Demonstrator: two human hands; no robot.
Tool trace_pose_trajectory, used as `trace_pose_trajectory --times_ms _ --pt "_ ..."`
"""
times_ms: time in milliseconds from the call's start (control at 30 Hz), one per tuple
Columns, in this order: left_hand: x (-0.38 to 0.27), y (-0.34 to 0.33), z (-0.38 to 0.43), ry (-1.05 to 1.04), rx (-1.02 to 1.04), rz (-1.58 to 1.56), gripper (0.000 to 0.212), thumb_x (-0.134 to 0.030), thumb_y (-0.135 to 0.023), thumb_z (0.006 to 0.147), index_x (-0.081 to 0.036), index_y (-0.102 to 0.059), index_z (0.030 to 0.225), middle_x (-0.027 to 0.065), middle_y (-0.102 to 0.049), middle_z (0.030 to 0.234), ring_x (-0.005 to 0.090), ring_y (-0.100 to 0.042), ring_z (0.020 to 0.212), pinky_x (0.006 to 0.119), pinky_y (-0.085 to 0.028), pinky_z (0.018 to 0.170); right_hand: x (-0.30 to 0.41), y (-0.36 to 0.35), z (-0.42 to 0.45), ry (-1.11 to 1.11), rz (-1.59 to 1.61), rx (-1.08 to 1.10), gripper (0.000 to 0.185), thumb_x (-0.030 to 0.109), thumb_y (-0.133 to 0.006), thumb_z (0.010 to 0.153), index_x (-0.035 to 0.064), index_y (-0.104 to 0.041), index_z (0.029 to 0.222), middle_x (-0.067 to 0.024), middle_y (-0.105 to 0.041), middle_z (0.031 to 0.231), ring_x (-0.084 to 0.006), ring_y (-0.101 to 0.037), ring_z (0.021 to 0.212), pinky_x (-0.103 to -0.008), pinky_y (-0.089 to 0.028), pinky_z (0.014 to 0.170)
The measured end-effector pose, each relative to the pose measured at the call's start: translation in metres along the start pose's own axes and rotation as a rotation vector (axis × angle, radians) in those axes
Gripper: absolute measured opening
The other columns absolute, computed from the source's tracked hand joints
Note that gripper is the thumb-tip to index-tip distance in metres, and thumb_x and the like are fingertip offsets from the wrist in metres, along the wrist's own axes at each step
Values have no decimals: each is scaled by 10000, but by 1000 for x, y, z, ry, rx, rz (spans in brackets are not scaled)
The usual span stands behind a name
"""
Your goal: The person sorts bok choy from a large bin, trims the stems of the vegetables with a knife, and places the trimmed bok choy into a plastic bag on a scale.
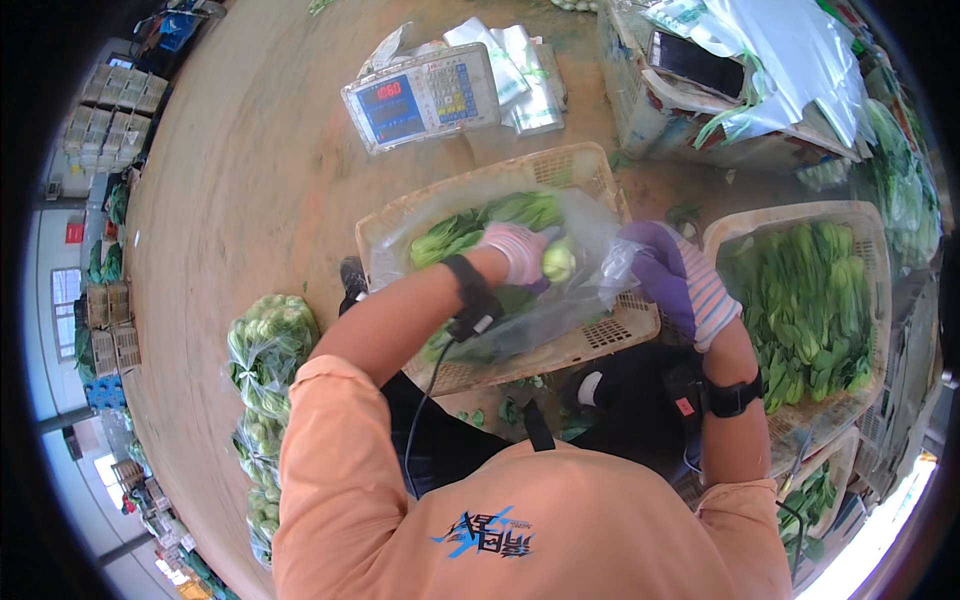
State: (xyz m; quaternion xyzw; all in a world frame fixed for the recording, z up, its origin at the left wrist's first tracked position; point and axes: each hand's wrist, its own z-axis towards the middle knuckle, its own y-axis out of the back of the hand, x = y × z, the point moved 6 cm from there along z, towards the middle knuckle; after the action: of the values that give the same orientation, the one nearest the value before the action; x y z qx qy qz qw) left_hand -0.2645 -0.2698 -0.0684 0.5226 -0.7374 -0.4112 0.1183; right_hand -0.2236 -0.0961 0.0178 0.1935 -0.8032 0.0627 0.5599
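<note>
A clear plastic bag (585, 217) lies open in a beige perforated plastic basket (600, 169), with heads of bok choy (450, 236) inside it. My left hand (517, 251), in a striped glove, is inside the bag's mouth beside a pale bok choy base (559, 260); its fingers are mostly hidden and whether it grips the head is unclear. On the right, my right hand (671, 274), in a purple and striped glove, is closed on the bag's edge. Just beyond the basket stands a digital scale display (420, 97) with red lit digits.
Another basket (881, 300) of bok choy (810, 307) stands at the right. Filled, tied bags of greens (274, 352) line the floor at left. Stacked plastic bags (529, 82) lie behind the scale display. A phone (697, 64) and plastic sheets (787, 52) rest on an upper-right crate (645, 112).
</note>
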Motion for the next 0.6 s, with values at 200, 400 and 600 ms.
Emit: trace_pose_trajectory --times_ms 200,400,600 --pt "-9 -87 42 96 -113 225 648 -363 -670 728 -216 -426 1310 169 -546 1166 304 -498 1113 442 -344 941 22 1 -11 29 169 -51 211 33 -506 813 45 -584 1008 1 -549 779 -72 -483 669 -221 -403 596" --pt "-7 -111 39 98 -331 131 736 -349 -674 732 -291 -342 1386 214 -450 1266 365 -380 1232 502 -256 1037 23 3 -15 43 187 3 231 -8 -551 776 53 -582 997 0 -551 797 -73 -495 680 -215 -418 616" --pt "20 -90 33 62 -229 25 819 -404 -693 697 -271 -299 1402 222 -490 1228 367 -542 1047 434 -439 884 28 1 -23 -51 425 203 280 -1 -507 808 59 -547 1078 11 -537 809 -44 -467 667 -199 -410 605"
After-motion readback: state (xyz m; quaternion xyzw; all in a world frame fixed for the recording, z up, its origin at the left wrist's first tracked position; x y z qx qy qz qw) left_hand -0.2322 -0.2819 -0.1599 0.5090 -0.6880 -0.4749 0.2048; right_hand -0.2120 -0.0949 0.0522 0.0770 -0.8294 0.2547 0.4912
